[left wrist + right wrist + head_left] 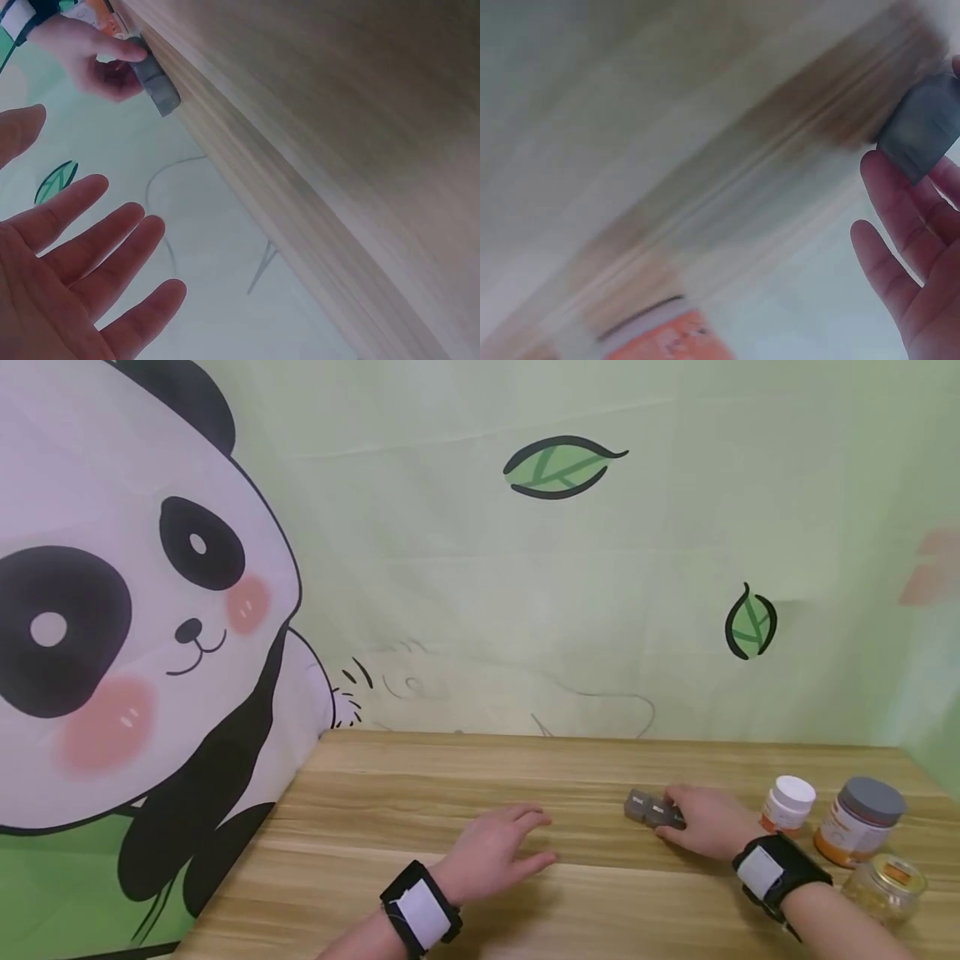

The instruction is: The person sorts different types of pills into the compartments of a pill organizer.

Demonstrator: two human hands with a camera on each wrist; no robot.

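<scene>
A grey pill organizer (647, 808) with white lettering on its lids is low over the right half of the wooden table. My right hand (708, 822) grips its right end between thumb and fingers, covering part of it. In the right wrist view the organizer's grey end (921, 127) shows at the fingertips. My left hand (491, 852) is to the left, holding nothing, its fingers spread and relaxed above the table. The left wrist view shows the left palm and fingers (97, 262) apart from the organizer (156, 81).
Right of my right hand stand a white-capped bottle (789, 804), a larger grey-lidded jar (858, 822) and a clear jar with a gold lid (887, 892). The wooden table (450, 768) ends at a panda-printed backdrop (465, 593).
</scene>
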